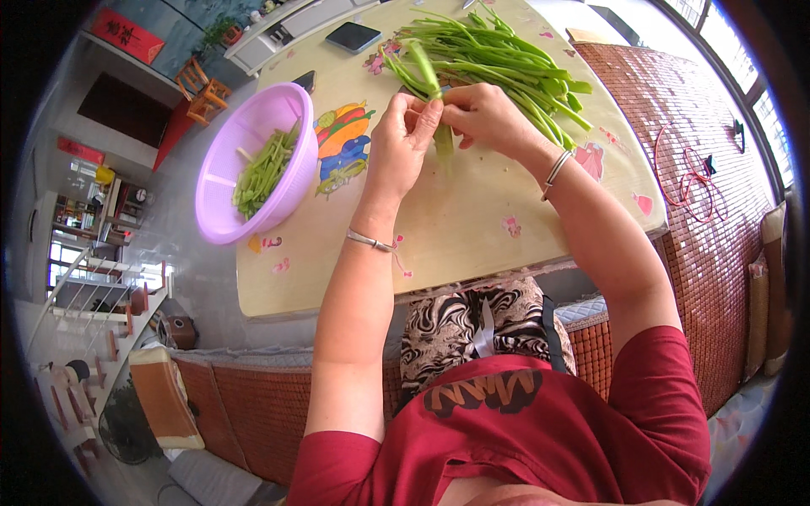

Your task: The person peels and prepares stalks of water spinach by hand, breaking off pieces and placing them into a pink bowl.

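Note:
Both of my hands meet over the middle of the table. My left hand (405, 136) pinches a green leafy vegetable stalk (425, 69) between thumb and fingers. My right hand (484, 117) grips the same stalk close beside it; its lower end hangs blurred beneath my fingers. Beyond my hands and to the right lies a loose pile of long green stalks (506, 69). At the table's left side a purple plastic colander basket (218, 171) stands tilted in view, with short broken green pieces (269, 167) inside.
The table (455, 215) has a pale cover with cartoon stickers. A dark phone (353, 37) lies at its far edge, and another dark device (306, 81) behind the basket. To the right, a red cord (686, 183) lies on a bench with a tiled mat (702, 265).

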Available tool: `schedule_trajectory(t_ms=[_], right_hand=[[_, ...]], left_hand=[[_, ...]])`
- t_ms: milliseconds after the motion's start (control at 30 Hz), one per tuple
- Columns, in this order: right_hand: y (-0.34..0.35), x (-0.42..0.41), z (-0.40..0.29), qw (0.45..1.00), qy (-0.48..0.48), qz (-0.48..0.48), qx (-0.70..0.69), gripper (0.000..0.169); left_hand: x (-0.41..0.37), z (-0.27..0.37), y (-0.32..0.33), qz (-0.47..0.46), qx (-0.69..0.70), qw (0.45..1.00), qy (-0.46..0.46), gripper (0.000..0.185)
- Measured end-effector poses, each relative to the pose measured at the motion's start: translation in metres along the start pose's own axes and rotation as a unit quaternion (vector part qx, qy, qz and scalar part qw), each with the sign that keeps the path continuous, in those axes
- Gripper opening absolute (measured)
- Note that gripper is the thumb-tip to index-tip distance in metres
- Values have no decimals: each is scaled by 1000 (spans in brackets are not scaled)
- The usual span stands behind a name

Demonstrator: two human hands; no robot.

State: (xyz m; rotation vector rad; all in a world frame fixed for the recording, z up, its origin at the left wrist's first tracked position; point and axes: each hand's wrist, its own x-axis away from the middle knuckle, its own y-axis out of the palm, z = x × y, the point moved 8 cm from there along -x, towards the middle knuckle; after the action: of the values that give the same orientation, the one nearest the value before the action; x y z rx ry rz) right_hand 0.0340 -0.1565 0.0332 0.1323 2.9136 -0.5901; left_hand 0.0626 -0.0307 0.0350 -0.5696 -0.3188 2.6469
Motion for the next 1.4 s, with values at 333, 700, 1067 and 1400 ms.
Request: schedule_trajectory(t_ms=[333,700,1067,1400], right_hand=[[11,3,-5,996,-43,-68,-43,26],[10,-2,1,994,-22,-46,-102,17],[10,-9,20,925,23,-77,-372,14],[5,-12,29,784,102,-79,-607,18]], left_hand=[[2,-8,2,-83,151,980,-96,19],[-1,-2,-3,5,25,1000,-2,21],[-3,-4,-4,30,324,945,-32,19],[-5,-16,-21,36,419,904,-83,22]])
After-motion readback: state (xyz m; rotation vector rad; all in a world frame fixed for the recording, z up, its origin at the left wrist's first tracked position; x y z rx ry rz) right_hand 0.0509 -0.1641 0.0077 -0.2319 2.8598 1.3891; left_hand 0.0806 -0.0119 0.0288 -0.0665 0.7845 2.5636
